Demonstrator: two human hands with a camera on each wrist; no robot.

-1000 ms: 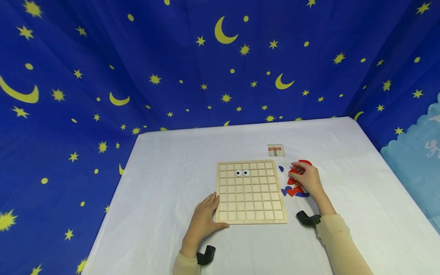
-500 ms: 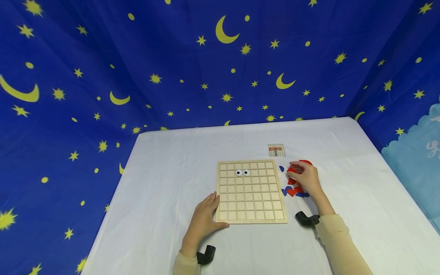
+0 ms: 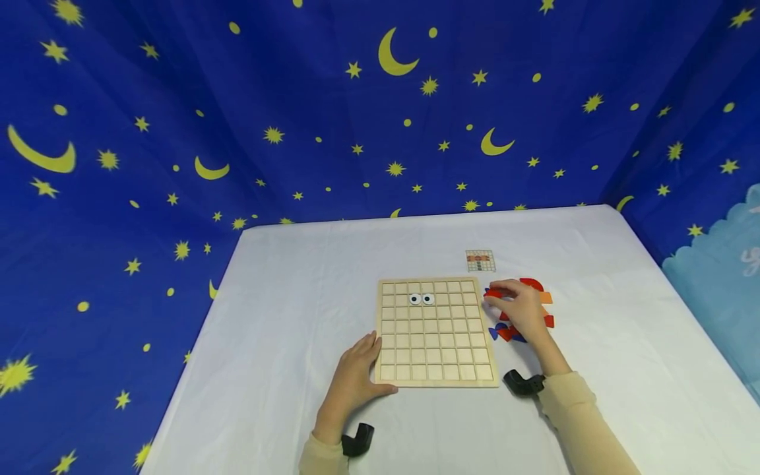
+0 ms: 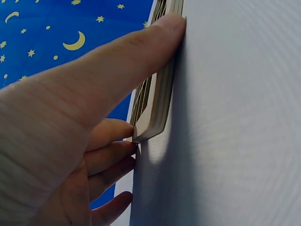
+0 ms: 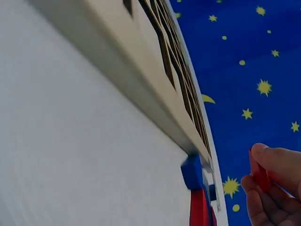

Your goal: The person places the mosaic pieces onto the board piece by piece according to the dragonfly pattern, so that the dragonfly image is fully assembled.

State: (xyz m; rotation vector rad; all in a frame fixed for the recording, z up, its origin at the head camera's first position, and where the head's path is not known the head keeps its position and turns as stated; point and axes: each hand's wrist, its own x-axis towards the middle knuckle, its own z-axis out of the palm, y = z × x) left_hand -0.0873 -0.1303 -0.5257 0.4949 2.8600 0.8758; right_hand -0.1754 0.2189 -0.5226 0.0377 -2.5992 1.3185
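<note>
A red piece (image 5: 259, 175) is pinched in the right grip (image 3: 521, 309).
The gridded board (image 3: 439, 340) is touched at one corner by the spread left grip (image 3: 351, 373). Loose pieces (image 3: 531, 284) are partly hidden by the right grip; beyond it, a card (image 3: 480, 260) is printed too small to be read.

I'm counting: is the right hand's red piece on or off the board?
Off: the right hand pinches the red piece beside the board.

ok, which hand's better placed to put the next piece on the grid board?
Likely the right hand: it pinches a red piece by the right edge of the grid board. The left hand touches the board's near-left corner.
</note>
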